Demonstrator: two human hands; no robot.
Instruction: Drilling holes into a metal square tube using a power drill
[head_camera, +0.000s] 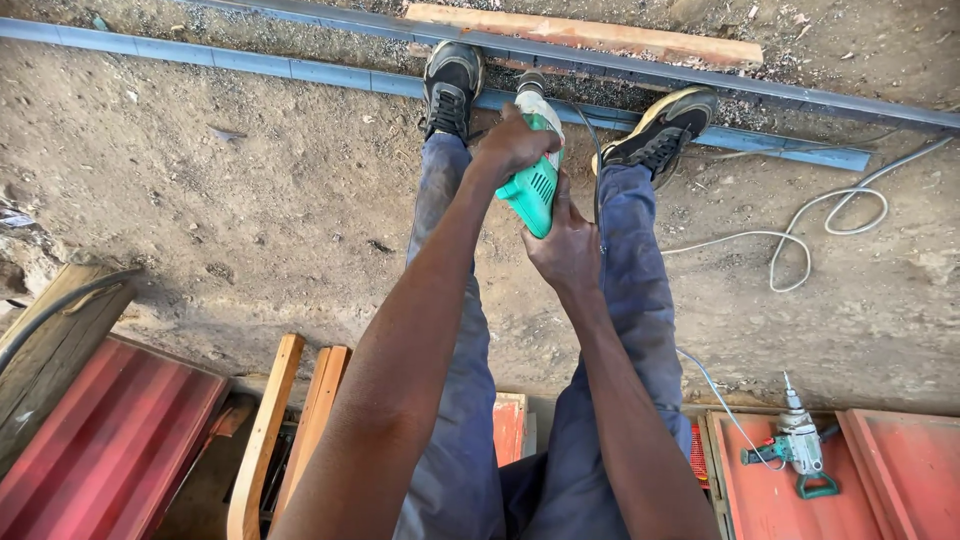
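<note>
Both hands (545, 195) grip a green grinder (532, 170) — probably touching the steel bar (620, 70).

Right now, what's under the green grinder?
Under the grinder: a blue steel bar on dirt, pinned by both shoes. The disc and contact point are hidden by the left hand and tool body.

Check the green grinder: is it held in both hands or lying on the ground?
Held, off the ground. The left hand wraps the green grinder from above and the right hand grips its rear end.

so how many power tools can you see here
2: a green angle grinder gripped in both hands, left hand and right hand, and a green electric drill lying on the red panel at lower right. Others may be hidden.
</note>
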